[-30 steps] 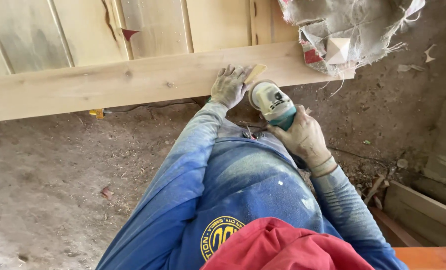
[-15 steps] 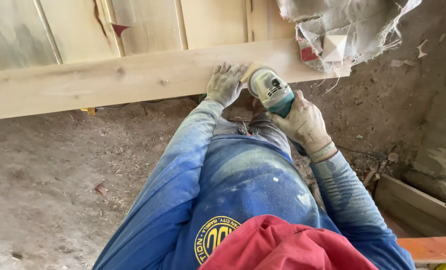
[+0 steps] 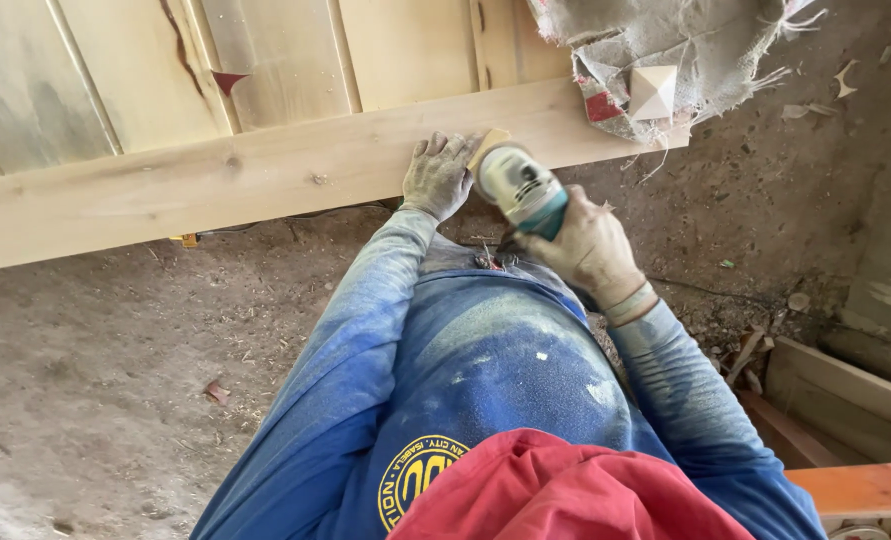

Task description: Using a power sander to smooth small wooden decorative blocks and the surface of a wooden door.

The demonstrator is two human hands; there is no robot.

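Note:
A long pale wooden plank [image 3: 245, 180] runs across the upper part of the view, above a dirt floor. My left hand [image 3: 435, 175], dusty, lies flat on the plank's near edge with fingers spread. My right hand [image 3: 585, 245] grips a white and teal angle grinder [image 3: 520, 188], whose head meets the plank's edge right beside my left hand. A tan sanding disc [image 3: 487, 145] shows at the grinder's tip. My sleeves and blue shirt are coated with sawdust.
More boards [image 3: 265, 60] lie behind the plank. A frayed burlap sack [image 3: 665, 40] with a small wooden pyramid block [image 3: 653, 92] covers the plank's right end. Timber offcuts [image 3: 845, 400] sit at the lower right. A thin cable [image 3: 265, 222] runs under the plank.
The grinder and my right hand have moved a little left along the plank's edge, closer to my left hand. My left hand stays pressed on the plank.

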